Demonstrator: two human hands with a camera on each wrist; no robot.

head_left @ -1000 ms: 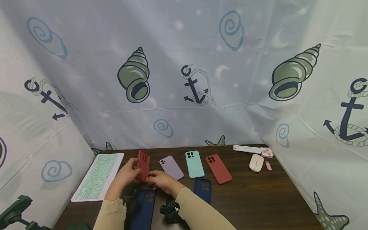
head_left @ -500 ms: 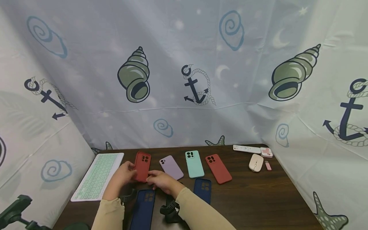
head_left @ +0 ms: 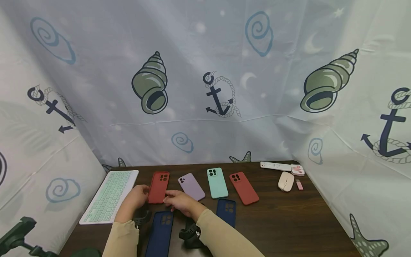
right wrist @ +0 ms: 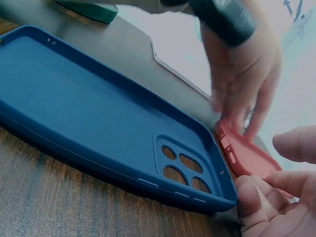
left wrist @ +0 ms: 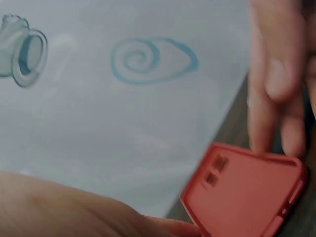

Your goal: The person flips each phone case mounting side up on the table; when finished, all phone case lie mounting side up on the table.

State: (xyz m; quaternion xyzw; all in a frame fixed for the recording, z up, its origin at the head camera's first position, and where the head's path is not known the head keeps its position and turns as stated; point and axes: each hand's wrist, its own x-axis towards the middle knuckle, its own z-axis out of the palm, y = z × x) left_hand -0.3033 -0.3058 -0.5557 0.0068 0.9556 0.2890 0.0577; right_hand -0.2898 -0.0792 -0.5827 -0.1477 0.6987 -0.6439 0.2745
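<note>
A red phone case [head_left: 158, 187] lies on the table with its hollow side up, as the left wrist view shows. My left hand [head_left: 136, 197] touches its left edge, fingers reaching down in the right wrist view. At the opposite edge, near its lower corner, the fingers of my right hand [head_left: 182, 202] touch the rim without curling round it. Close in front is a dark blue phone case [right wrist: 94, 94], also hollow side up, with its camera cutouts toward the red one. To the right sits a lilac phone case [head_left: 192, 187].
Further right lie a mint phone case [head_left: 217, 183], another red case [head_left: 244, 188] and a second blue case [head_left: 226, 212]. A keyboard [head_left: 109, 196] borders the left side. A mouse [head_left: 286, 181], a remote [head_left: 275, 166] and small items stand at the back right.
The red phone case has gone from tilted up on its side to lying flat. My left hand has lowered and drawn slightly left; my right hand has stayed almost still.
</note>
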